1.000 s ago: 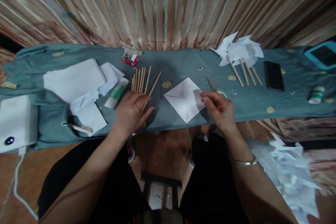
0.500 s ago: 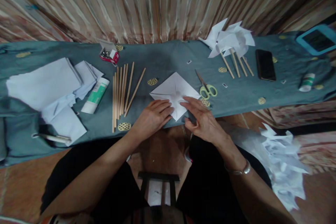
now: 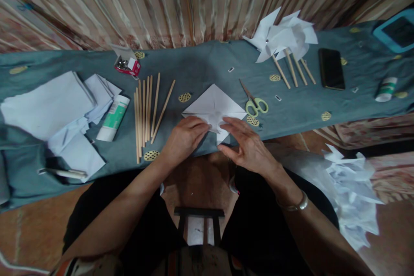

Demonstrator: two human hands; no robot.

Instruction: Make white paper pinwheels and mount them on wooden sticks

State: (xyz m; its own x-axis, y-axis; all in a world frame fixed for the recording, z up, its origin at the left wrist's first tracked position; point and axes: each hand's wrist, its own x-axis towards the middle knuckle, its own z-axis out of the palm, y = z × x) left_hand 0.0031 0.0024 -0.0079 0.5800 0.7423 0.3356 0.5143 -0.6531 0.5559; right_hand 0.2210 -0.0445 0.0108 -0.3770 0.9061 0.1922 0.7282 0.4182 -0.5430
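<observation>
On the cloth before me lies a white paper square (image 3: 214, 100), one corner pointing away from me. Slits run in from its corners, and a small round paper piece seems to sit at its middle. My left hand (image 3: 184, 138) is closed, its thumb and fingertips pinching the near-left flap, which is lifted and bent toward the middle. My right hand (image 3: 249, 142) is open, fingertips resting on the right part of the square, thumb spread near its front corner. Green-handled scissors (image 3: 255, 105) lie just right of the paper. The pinched edge is partly hidden by my fingers.
Leftward lie several wooden sticks (image 3: 155, 108), a glue stick (image 3: 113, 118), paper sheets (image 3: 48, 99), a pen (image 3: 64, 173) and an open box of pins (image 3: 127, 64). Finished pinwheels (image 3: 281, 36), a phone (image 3: 331, 69) and a smaller glue stick (image 3: 386, 89) lie rightward. More pinwheels (image 3: 352, 194) hang low right.
My left hand has gone from resting on the paper to lifting its near-left flap inward. My right hand stays on the right side, its thumb moved slightly inward. The view has shifted slightly.
</observation>
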